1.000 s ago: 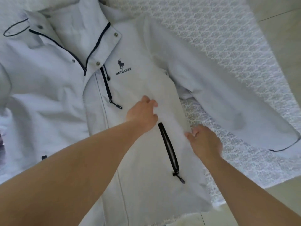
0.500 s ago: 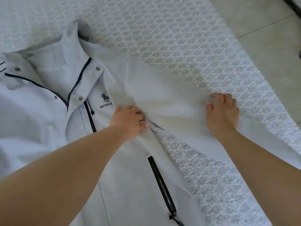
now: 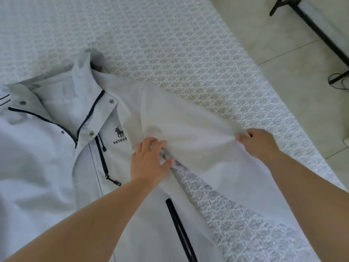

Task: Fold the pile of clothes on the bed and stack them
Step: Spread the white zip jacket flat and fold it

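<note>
A pale grey zip jacket with dark zips and a horse logo lies front-up on the bed, collar toward the far side. Its right-hand sleeve stretches out to the right across the bedspread. My left hand pinches the fabric at the armpit, where the sleeve meets the body. My right hand grips the sleeve's upper edge farther out and pulls it taut. The sleeve's cuff end runs under my right forearm and out of sight.
The bed carries a white lace-patterned bedspread. Its right edge drops to a pale tiled floor. A black metal frame with a cable stands on the floor at the top right.
Both hands left the jacket's side near the pocket zip and moved up to the sleeve. My left hand now pinches the armpit and my right hand grips the sleeve, pulled taut between them.
</note>
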